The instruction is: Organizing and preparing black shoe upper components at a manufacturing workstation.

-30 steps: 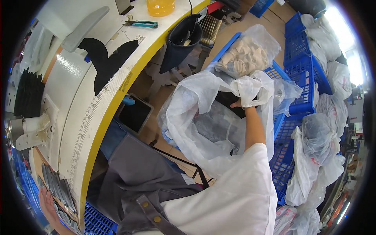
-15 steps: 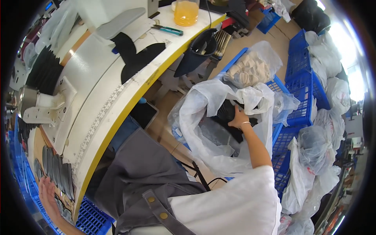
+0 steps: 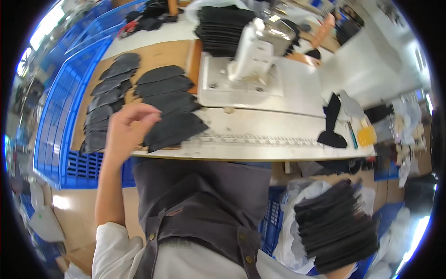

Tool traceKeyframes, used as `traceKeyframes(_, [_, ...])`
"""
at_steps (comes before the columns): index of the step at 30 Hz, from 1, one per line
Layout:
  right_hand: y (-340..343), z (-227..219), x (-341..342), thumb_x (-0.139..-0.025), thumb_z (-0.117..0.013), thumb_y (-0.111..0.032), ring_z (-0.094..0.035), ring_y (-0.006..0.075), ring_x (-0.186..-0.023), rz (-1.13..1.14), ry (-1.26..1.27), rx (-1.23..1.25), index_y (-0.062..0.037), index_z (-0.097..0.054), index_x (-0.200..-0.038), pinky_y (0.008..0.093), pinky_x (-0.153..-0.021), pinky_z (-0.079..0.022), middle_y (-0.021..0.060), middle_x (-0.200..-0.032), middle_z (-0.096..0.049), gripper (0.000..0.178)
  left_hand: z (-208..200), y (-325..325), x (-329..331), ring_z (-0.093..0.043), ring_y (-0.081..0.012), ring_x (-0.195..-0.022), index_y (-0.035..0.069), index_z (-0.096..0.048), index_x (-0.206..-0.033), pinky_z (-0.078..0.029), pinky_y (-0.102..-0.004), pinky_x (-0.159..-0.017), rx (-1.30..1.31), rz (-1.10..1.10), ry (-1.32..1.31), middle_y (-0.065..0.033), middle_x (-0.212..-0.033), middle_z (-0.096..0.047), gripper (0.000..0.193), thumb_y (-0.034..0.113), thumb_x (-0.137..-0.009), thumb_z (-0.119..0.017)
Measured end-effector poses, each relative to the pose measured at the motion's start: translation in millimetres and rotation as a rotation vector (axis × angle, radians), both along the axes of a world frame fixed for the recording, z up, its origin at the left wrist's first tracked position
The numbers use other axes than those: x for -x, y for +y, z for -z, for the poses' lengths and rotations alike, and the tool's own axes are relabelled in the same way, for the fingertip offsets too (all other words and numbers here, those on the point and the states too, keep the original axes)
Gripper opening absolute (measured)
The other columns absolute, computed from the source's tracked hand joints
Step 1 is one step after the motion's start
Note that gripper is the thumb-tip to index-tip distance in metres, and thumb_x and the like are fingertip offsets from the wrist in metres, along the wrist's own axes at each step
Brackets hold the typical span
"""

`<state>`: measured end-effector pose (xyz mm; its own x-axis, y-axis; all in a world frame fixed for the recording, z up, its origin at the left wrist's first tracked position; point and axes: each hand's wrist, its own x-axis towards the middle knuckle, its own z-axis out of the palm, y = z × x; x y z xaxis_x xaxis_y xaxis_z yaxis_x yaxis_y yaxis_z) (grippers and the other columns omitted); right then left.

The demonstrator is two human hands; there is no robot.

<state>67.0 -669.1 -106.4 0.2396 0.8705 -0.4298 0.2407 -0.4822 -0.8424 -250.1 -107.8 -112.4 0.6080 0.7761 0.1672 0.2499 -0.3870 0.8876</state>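
Note:
My left hand [image 3: 132,128] is raised over the near edge of the board, its thumb and fingers pinched beside a row of overlapping black leather-like pieces [image 3: 169,104]. Whether something thin is between the fingertips cannot be made out. A second row of such pieces [image 3: 102,109] lies left of that hand. At the lower right, my right hand [image 3: 343,271] holds up a thick stack of black cut pieces [image 3: 335,225], blurred by motion. The stack hides most of that hand. Below the stack is a white plastic bag [image 3: 290,246].
A white sewing machine [image 3: 253,56] stands on the white table [image 3: 260,123], with another black stack [image 3: 223,28] behind it. Toward the right lie a black cut shape [image 3: 331,123], a teal cutter [image 3: 352,135] and an orange-filled container [image 3: 367,136]. A blue crate [image 3: 55,135] adjoins the left side.
My right hand has come up out of the white bag with the black stack. My view has swung left toward the table, and my left hand has lifted from the pieces, fingers now pinched.

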Motion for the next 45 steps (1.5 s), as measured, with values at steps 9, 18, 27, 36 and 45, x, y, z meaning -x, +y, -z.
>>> traceKeyframes(9, [396,-95,-63,-0.056,-0.089,-0.031,-0.056,0.0194,-0.112,-0.746,-0.406,0.342,0.0025,-0.048,-0.13,0.0318,-0.099,-0.042,0.0122,-0.123,-0.059,0.091,34,-24,-33,-0.054,-0.0242,-0.092,0.006,-0.063,-0.099,-0.042,-0.0361,-0.08,-0.751,0.281,0.093,-0.0066,-0.097,-0.056,0.036,0.02,-0.068,-0.076])
traceKeyframes(18, [378,-97,21,-0.072,-0.069,-0.005,-0.054,0.0337,-0.115,-0.35,-1.102,-0.353,-0.0046,-0.053,-0.13,0.0439,-0.1,-0.041,0.0162,-0.123,-0.057,0.06,40,-32,-19,-0.051,-0.0206,-0.083,0.004,-0.058,-0.087,-0.042,-0.0322,-0.076,-0.935,0.19,0.171,-0.0059,-0.092,-0.051,0.022,0.008,-0.066,-0.062])
traceKeyframes(27, [379,60,161,-0.076,-0.067,-0.009,-0.063,0.0255,-0.097,-0.392,-1.04,-1.02,-0.0033,-0.066,-0.106,0.035,-0.08,-0.053,0.0109,-0.11,-0.063,0.03,31,-26,2,-0.058,-0.021,-0.076,0.006,-0.06,-0.084,-0.045,-0.0336,-0.071,-0.787,0.249,0.07,-0.0035,-0.085,-0.058,0.021,0.008,-0.07,-0.074])
traceKeyframes(36, [400,88,166,-0.072,-0.067,-0.006,-0.064,0.0237,-0.099,-0.033,-0.973,-0.898,-0.0062,-0.064,-0.112,0.0311,-0.073,-0.046,0.008,-0.111,-0.062,0.04,21,-21,-11,-0.056,-0.0223,-0.075,0.006,-0.063,-0.096,-0.045,-0.0347,-0.067,-0.716,0.285,0.151,-0.0048,-0.086,-0.056,0.027,0.005,-0.071,-0.073])
traceKeyframes(45, [403,87,167,-0.067,-0.068,-0.008,-0.064,0.0205,-0.097,-0.031,-1.009,-0.931,-0.0066,-0.066,-0.107,0.0269,-0.064,-0.043,0.0055,-0.109,-0.063,0.04,14,26,-33,-0.056,-0.0258,-0.08,0.005,-0.062,-0.082,-0.047,-0.0362,-0.069,-0.634,0.743,0.24,-0.0071,-0.085,-0.048,0.009,0.006,-0.074,-0.067])
